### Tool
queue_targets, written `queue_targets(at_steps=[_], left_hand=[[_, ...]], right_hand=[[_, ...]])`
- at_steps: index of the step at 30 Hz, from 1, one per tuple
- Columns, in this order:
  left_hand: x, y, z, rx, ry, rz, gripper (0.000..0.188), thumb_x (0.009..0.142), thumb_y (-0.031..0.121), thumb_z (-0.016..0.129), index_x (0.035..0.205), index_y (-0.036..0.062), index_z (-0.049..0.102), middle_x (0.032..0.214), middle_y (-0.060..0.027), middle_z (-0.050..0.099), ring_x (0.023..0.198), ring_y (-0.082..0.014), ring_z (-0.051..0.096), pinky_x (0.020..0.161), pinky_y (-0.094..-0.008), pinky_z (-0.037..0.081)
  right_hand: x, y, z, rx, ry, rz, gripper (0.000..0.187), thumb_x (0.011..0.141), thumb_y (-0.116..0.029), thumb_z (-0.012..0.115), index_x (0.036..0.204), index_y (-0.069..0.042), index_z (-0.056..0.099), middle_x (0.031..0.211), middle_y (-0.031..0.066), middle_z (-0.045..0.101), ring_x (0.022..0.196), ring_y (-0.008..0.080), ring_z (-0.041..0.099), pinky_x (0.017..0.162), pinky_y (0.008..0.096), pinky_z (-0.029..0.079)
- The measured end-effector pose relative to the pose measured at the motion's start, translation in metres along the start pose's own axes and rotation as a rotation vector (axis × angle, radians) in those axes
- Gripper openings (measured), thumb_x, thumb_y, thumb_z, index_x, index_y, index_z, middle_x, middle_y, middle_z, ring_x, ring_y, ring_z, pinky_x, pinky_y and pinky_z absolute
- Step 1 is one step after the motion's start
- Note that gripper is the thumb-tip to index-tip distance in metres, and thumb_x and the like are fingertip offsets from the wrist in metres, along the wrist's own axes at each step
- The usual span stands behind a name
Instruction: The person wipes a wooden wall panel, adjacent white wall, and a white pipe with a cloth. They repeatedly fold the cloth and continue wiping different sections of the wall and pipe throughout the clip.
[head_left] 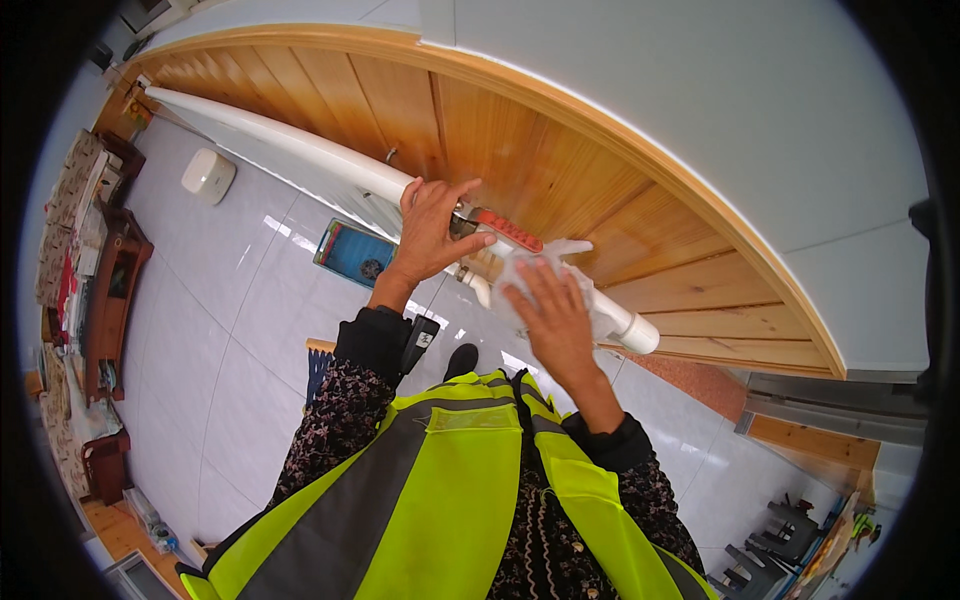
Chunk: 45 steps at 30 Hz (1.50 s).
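Note:
My right hand (552, 318) presses a crumpled white cloth (510, 290) against a white pipe (612, 318), its fingers curved over the cloth and pipe. Up and to the left, my left hand (436, 232) rests on the end of a long white radiator (340, 164) beside the metal valve, with thumb and fingers spread apart. Between the hands lies the valve's red lever handle (510, 229), alongside the pipe. A lower white pipe elbow (478, 288) sits below the valve. The cloth hides part of the pipe; what lies under my left palm is hidden.
Wood panelling (490, 130) runs behind the radiator. A blue tray (355, 252) with a dark round scrubber stands on the tiled floor, near a white bin (208, 176). Brown wooden furniture (120, 290) lines the left; dark grey stools (770, 550) stand at lower right.

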<state>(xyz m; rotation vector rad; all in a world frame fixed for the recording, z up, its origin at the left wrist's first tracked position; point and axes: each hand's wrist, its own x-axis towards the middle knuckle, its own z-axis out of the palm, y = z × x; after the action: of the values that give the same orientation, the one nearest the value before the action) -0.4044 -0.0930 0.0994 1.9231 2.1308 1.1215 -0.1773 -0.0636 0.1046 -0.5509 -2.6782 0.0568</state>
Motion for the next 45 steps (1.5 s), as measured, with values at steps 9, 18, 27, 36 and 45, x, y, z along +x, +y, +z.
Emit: queue_targets(at_steps=[9,18,27,36,45], left_hand=[[0.000,0.001,0.018,0.016,0.217,-0.020,0.059,0.061,0.023,0.066,0.117,0.0107,0.051,0.086,-0.0031,0.057,0.096,-0.0208,0.048,0.100,-0.0400,0.020],[0.000,-0.003,0.027,0.112,0.320,0.032,0.045,0.066,0.025,0.061,0.107,0.0086,0.055,0.084,-0.0036,0.056,0.091,-0.0225,0.048,0.097,-0.0405,0.024],[0.001,-0.005,0.034,0.155,0.368,0.038,0.040,0.070,0.030,0.058,0.103,0.0078,0.055,0.083,-0.0050,0.056,0.089,-0.0240,0.049,0.097,-0.0403,0.024],[0.000,-0.007,0.039,0.154,0.383,0.035,0.040,0.070,0.030,0.057,0.102,0.0069,0.055,0.085,-0.0061,0.056,0.091,-0.0246,0.049,0.098,-0.0406,0.023],[-0.001,-0.007,0.037,0.154,0.390,0.027,0.039,0.069,0.028,0.058,0.102,0.0065,0.054,0.086,-0.0066,0.056,0.092,-0.0256,0.048,0.099,-0.0413,0.023]], right_hand=[[0.003,0.003,0.025,-0.132,-0.049,-0.284,0.026,0.074,-0.013,0.051,0.098,-0.005,0.057,0.123,0.0084,0.050,0.120,0.0194,0.040,0.105,0.0357,0.025],[-0.065,0.030,-0.017,0.056,-0.311,-0.095,0.022,0.072,-0.010,0.052,0.093,-0.009,0.059,0.104,0.0052,0.058,0.107,0.0218,0.050,0.100,0.0359,0.033],[-0.140,0.053,-0.090,0.417,-0.163,0.683,0.043,0.067,0.002,0.056,0.108,-0.010,0.057,0.105,0.0142,0.059,0.093,0.0308,0.056,0.087,0.0385,0.041],[-0.110,0.050,-0.068,0.541,0.297,0.912,0.049,0.074,0.005,0.044,0.123,0.001,0.042,0.124,0.0182,0.047,0.116,0.0328,0.043,0.100,0.0403,0.030],[-0.040,0.013,-0.037,0.169,0.081,0.414,0.059,0.066,0.006,0.053,0.122,-0.007,0.045,0.123,0.0133,0.046,0.118,0.0318,0.040,0.101,0.0450,0.026]])
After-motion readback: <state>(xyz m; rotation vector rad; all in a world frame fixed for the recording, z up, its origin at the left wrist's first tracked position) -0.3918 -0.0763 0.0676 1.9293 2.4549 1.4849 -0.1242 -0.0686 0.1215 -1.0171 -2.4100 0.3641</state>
